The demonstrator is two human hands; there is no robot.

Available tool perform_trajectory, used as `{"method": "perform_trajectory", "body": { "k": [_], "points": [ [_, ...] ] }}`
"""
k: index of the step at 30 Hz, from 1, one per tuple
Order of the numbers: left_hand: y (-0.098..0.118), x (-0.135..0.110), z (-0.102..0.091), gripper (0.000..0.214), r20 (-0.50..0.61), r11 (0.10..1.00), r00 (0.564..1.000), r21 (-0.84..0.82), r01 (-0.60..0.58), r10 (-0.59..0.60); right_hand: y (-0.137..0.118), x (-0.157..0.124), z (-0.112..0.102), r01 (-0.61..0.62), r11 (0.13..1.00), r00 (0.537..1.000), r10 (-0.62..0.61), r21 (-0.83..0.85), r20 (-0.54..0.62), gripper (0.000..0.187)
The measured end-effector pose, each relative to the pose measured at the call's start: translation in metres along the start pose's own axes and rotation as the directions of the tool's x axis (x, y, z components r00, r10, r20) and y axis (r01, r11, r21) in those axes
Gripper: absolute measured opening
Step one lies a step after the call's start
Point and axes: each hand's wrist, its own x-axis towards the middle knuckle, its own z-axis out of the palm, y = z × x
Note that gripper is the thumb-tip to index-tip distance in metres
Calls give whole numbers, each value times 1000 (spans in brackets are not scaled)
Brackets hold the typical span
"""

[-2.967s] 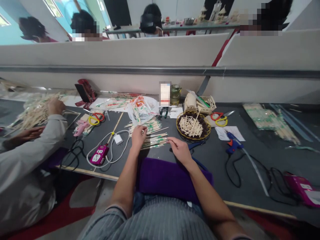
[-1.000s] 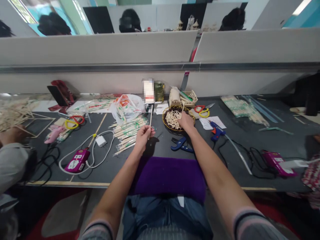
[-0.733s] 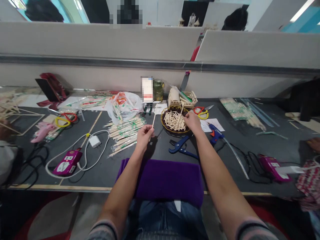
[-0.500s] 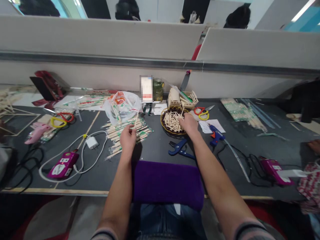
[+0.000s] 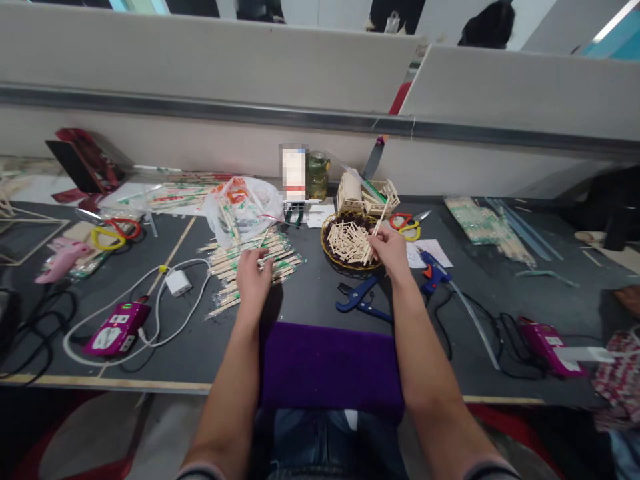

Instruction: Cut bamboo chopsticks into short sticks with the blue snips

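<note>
Shifted to the right rim of the basket (image 5: 350,268) since half a second ago: right hand (image 5: 393,252), now with thumb and fingers closed on a long wooden stick (image 5: 381,222), tilted, top end leaning right. Barely changed in place: left hand (image 5: 254,277), left of centre.

As for progress, seemingly under way but unfinished. Done, as far as shows: short wooden pieces (image 5: 347,241) heaped in the basket, just right of centre. Left, by the look of it: many wrapped sticks (image 5: 227,267) still in clear sleeves (final amount not to be told from here).

Relative to the right hand: long stick directly at the fingertips, lower end down among the short pieces near the basket's right side; heap just left of the fingers. Under and around the left hand, wrapped sticks; fingers half curled, thumb a little apart, anything held there impossible to tell.

Farther out: blue cutter (image 5: 356,299) just below the basket, blue glue gun (image 5: 433,270) to the right, plastic bag (image 5: 245,207) above the wrapped sticks, purple cloth (image 5: 330,370) at lower centre.
</note>
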Motion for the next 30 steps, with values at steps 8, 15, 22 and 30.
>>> {"method": "perform_trajectory", "body": {
  "k": [8, 15, 22, 30],
  "points": [
    [39, -31, 30, 23, 359, 816, 903, -577, 18, 234, -29, -70, 21, 151, 966, 975, -180, 210, 126, 23],
    [47, -44, 51, 29, 410, 773, 860, -634, 31, 303, -26, -68, 28, 19, 882, 974, -122, 471, 189, 25],
    [43, -33, 34, 26, 410, 706, 889, -690, 157, 203, -31, -79, 40, 279, 922, 924, -334, 268, 185, 20],
    [30, -13, 18, 43, 381, 331, 907, -845, 421, -181, -37, -71, 50, 713, 470, 689, -336, -520, 642, 24]
  ]
}}
